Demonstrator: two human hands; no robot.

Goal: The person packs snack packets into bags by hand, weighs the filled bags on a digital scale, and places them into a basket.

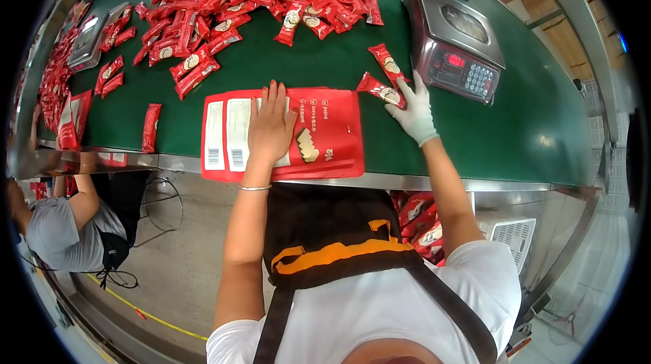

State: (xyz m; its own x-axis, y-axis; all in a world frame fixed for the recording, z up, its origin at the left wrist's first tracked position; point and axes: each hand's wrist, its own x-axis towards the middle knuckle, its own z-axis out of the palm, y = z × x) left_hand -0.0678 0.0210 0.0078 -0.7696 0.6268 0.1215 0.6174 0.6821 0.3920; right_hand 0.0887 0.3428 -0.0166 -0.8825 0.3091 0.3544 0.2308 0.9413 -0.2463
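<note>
"One green surface [522, 137]; what lies at its near edge?"

"A large red pouch [342, 137], flat under the open left hand [270, 123]."

"And the right hand [415, 114]?"

"Well apart, gloved, beside the scale [456, 52], fingers over two small packets [380, 89]; whether they're gripped, I can't tell."

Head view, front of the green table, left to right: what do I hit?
Red-and-white bag → lone red packet → large red pouch → scale with lit display.
</note>
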